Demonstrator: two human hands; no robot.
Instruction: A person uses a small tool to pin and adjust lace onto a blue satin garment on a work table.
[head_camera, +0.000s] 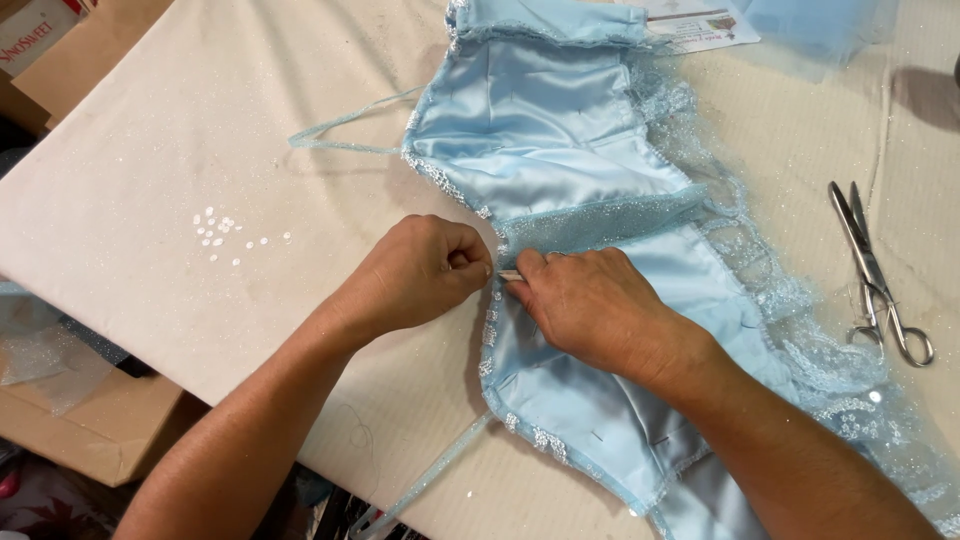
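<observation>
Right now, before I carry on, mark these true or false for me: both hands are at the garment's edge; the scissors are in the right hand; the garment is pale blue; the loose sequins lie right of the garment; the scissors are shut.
1. Both hands meet at the garment's edge. True: the left hand and right hand pinch together at the beaded edge of the garment.
2. The right hand holds the scissors. False: the scissors lie on the table, apart from both hands.
3. The garment is pale blue. True.
4. The loose sequins lie right of the garment. False: the sequins lie to its left.
5. The scissors are shut. True.
</observation>
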